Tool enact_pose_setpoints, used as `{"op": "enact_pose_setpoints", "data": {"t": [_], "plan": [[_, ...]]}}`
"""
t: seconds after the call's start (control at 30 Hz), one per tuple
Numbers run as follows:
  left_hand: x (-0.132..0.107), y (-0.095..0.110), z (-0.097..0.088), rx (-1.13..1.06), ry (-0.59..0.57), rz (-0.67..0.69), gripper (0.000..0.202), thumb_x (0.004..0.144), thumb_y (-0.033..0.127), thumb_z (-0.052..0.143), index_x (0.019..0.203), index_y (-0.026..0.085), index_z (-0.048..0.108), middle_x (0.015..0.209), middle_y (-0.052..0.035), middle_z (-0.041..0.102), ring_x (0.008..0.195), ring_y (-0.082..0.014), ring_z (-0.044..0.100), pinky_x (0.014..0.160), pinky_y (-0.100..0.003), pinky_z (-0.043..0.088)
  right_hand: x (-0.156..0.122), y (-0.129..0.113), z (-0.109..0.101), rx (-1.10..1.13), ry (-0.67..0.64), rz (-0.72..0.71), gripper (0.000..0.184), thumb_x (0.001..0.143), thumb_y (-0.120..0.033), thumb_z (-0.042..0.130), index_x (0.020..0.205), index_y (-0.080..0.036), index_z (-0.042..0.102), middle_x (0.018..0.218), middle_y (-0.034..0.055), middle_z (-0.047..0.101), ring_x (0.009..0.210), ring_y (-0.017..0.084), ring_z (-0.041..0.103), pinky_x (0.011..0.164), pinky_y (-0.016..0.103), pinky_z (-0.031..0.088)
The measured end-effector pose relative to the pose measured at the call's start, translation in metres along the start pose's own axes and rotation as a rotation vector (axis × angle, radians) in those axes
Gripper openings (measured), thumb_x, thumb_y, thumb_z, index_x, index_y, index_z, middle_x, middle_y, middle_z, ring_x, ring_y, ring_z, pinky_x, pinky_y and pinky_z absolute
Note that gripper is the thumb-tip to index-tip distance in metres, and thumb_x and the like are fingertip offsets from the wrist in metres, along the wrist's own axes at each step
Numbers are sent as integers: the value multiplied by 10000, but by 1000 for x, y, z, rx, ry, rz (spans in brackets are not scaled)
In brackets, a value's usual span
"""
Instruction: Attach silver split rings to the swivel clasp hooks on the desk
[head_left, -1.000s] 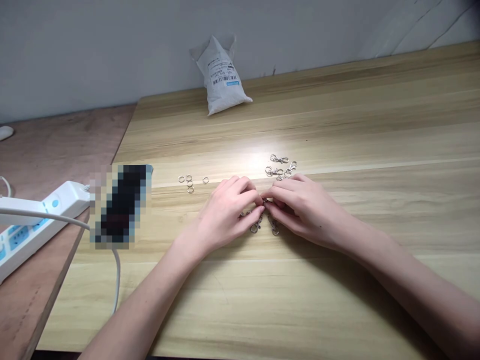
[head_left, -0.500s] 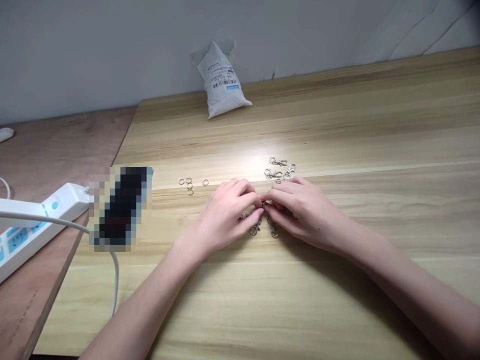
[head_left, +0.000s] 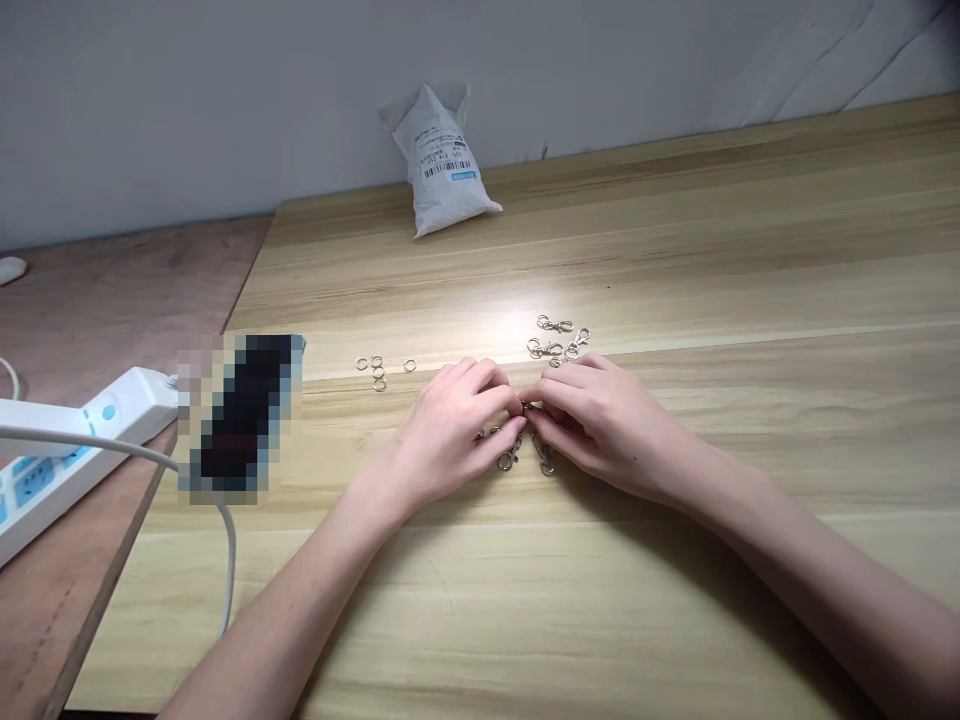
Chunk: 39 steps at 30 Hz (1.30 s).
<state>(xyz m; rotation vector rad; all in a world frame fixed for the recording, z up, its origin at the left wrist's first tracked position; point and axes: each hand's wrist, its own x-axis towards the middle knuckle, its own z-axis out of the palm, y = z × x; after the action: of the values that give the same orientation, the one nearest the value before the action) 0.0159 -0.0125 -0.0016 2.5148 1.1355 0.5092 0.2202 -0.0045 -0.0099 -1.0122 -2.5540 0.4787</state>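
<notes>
My left hand and my right hand meet fingertip to fingertip above the wooden table. Both are closed in a pinch on something tiny and metallic, mostly hidden by the fingers. Below the fingertips lie metal swivel clasps, one clasp by my left thumb and another clasp under my right thumb. Beyond my right hand rest several more clasps with rings, among them an upper clasp and a lower clasp. Loose split rings lie left of my left hand, with a single ring apart from them.
A white plastic parcel bag stands at the table's back against the wall. On the left are a pixelated dark object, a white cable and a white power strip. The light wooden tabletop extends to the right.
The view has shifted very slightly. Both hands keep the same pinch in the same place, and the clasps and rings have not moved.
</notes>
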Motion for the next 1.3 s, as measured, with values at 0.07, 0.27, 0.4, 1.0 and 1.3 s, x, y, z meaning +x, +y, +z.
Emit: {"op": "enact_pose_setpoints", "data": {"t": [0.07, 0.27, 0.4, 1.0, 1.3], "plan": [[0, -1, 0, 6, 6, 10, 130, 928, 229, 528, 875, 161, 626, 916, -53, 608, 875, -182, 546, 789, -328, 438, 0, 0, 0, -1, -3, 4, 199, 941, -179, 430, 848, -176, 606, 791, 42, 642, 701, 159, 540, 740, 319, 329], [1, 0, 0, 74, 47, 40, 118, 922, 214, 533, 875, 167, 631, 905, -45, 632, 874, -179, 569, 824, -347, 425, 0, 0, -1, 18, 36, 2, 186, 936, -173, 444, 911, -177, 629, 787, 31, 650, 689, 154, 538, 762, 322, 338], [1, 1, 0, 61, 86, 43, 103, 921, 201, 544, 877, 168, 631, 882, -32, 640, 854, -163, 580, 821, -336, 415, -1, 0, -2, 19, 93, 9, 177, 942, -165, 450, 910, -181, 624, 802, 28, 662, 714, 150, 560, 821, 328, 343], [3, -1, 1, 69, 177, 64, 105, 897, 194, 559, 857, 191, 656, 874, -22, 671, 852, -168, 600, 881, -373, 386, 0, 4, 0, -66, 172, -53, 183, 964, -197, 466, 895, -175, 634, 796, 29, 669, 762, 160, 600, 920, 354, 362], [3, -1, 0, 203, 316, 127, 59, 831, 191, 619, 787, 219, 646, 923, -13, 694, 868, -182, 613, 1054, -475, 352, 2, 0, 1, -15, 186, -49, 206, 959, -190, 457, 903, -174, 655, 780, 33, 666, 762, 165, 603, 897, 356, 374]]}}
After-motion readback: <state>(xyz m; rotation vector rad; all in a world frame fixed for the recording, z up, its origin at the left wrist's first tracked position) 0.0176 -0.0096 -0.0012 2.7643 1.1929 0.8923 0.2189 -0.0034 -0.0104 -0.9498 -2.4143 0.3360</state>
